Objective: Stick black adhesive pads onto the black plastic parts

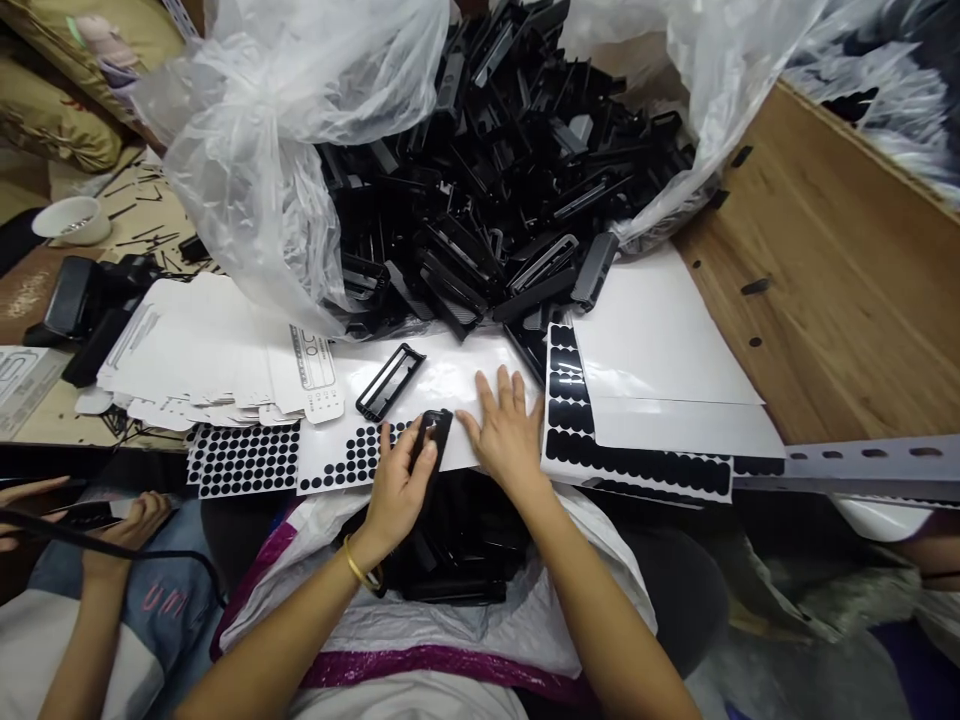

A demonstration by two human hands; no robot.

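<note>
My left hand (394, 495), with a yellow bangle at its wrist, is closed round a small glossy black plastic part (433, 432) at the table's front edge. Flat on a white sheet (457, 365) lies my right hand (508, 425), fingers spread and nothing in them. A black rectangular plastic frame (390, 382) rests on that sheet beyond my left hand. Near the held part is a sheet of round black stickers (349, 460), partly used up. Below my hands, an open white sack (600, 560) with a purple edge holds several black parts (480, 530).
A large heap of black plastic parts (487, 200) spills from a clear plastic bag (277, 150) at the back. White printed cards (202, 350) are stacked left. Longer black sticker sheets (637, 455) lie right, beside a wooden board (847, 270). Another person's hand (135, 520) is at far left.
</note>
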